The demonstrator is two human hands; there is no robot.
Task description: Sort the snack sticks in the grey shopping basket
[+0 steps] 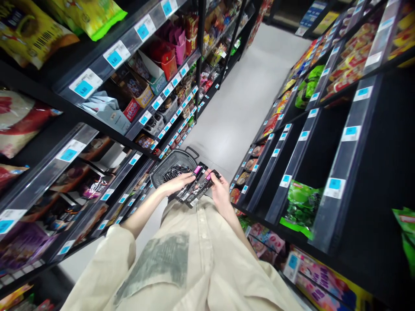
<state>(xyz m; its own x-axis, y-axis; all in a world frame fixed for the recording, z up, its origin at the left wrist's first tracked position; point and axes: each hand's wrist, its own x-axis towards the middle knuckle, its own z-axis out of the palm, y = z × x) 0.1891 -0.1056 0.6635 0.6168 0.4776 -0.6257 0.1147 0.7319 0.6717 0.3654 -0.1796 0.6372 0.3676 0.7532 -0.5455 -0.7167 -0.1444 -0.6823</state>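
My left hand (180, 182) is closed on a slim black packet (190, 185) with a pink label near its top. In my right hand (221, 190), pinched between thumb and fingers, is another slim black packet (205, 186), also with a pink patch. The two packets lie side by side, tilted, in front of my waist; what is inside them I cannot make out. Just beyond my left hand a grey plastic basket (158, 170) with a handle stands low on the floor side. A heap of similar black packets (177, 172) lies in it.
Shelving with price tags runs along both sides of a pale floor aisle (246, 95). Boxes and bagged snacks fill the left shelves, including a yellow bag (32, 30). On the right shelf sits a green bag (300, 207). A dark shelf (311, 13) closes the far end.
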